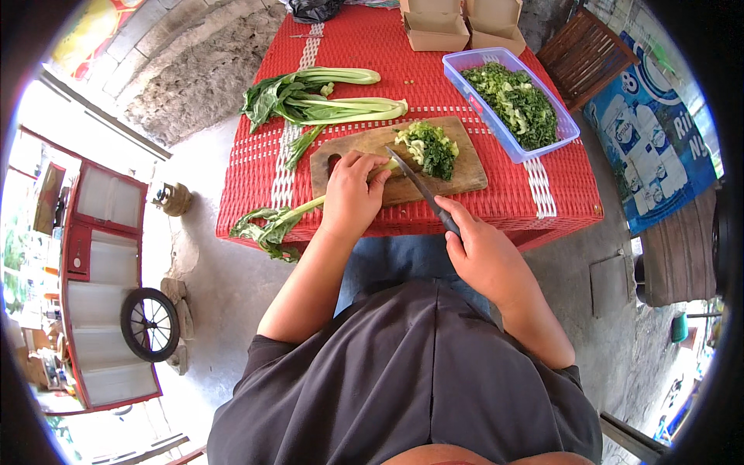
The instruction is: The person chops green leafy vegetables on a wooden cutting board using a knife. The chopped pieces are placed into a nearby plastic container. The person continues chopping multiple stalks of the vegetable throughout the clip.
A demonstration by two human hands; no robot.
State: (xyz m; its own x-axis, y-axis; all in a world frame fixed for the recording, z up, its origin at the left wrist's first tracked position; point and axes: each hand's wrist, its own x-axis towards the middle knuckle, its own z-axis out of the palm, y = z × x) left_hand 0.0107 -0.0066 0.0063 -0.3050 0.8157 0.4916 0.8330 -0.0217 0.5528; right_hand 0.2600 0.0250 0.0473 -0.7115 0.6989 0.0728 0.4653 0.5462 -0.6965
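My left hand presses a leafy green stalk down on the wooden cutting board; its leaves hang off the table's near left edge. My right hand grips the handle of a knife, whose blade reaches to the stalk's pale end beside my left fingers. A heap of chopped greens lies on the board just beyond the blade.
The board rests on a red woven table. Whole green stalks lie behind the board. A clear plastic tub of chopped greens stands at right, cardboard boxes at the far edge. A red cart stands at left.
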